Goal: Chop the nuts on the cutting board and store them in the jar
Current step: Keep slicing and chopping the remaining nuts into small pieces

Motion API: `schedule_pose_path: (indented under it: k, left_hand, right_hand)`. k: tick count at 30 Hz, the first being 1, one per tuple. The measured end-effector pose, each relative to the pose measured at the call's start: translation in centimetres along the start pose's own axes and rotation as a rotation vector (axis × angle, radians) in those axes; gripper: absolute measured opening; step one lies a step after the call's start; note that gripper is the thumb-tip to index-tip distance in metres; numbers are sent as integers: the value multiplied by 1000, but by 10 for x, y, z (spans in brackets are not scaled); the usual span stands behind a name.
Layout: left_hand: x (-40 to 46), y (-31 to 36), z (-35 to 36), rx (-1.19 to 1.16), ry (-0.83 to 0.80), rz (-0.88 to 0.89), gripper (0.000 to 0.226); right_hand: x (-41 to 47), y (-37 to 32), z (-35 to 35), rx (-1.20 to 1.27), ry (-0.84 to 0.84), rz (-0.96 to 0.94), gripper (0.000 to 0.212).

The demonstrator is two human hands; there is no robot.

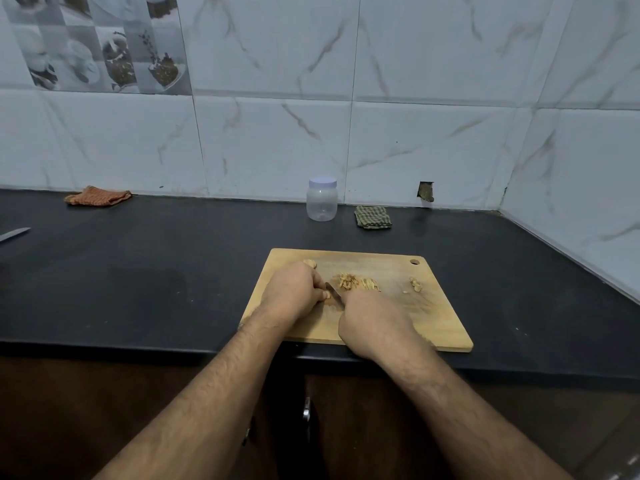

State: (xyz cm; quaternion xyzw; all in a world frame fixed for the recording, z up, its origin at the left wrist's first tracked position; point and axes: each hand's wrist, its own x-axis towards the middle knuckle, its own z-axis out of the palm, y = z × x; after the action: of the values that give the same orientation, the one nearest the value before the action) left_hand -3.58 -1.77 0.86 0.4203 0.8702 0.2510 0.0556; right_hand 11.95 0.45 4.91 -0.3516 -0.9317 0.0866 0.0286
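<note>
A wooden cutting board [436,320] lies on the black counter near its front edge. Sliced nut pieces [356,283] are piled at the board's middle, with a few bits [415,285] further right and a whole nut [310,263] at the far left. My right hand [374,323] grips a small knife [334,295], its blade pointing up-left. My left hand [294,292] sits with curled fingers beside the blade, pinching a nut that is mostly hidden. A clear plastic jar [321,200] with a white lid on stands by the wall behind the board.
A folded green checked cloth [373,217] lies right of the jar. An orange cloth [98,195] sits far left by the wall. Another knife blade [14,234] pokes in at the left edge. Tiled walls close the back and right; cabinet doors are below the counter.
</note>
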Motion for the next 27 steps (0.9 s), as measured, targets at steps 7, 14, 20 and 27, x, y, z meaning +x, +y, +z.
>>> schedule_pose_path:
  k: [7,14,20,27]
  left_hand:
    - [-1,-2,2,20,27,22,13]
    - [-6,-1,5,27,87,36,13]
    - [-15,-4,10,24,146,44,18]
    - [-22,-5,15,23,203,39,21]
  right_hand:
    - [-2,-7,0,15,7,13,30]
    - [-17,-5,6,48,-16,49,23]
    - [-34,5,11,88,-24,75,25]
    - [-14,-1,12,53,57,22,29]
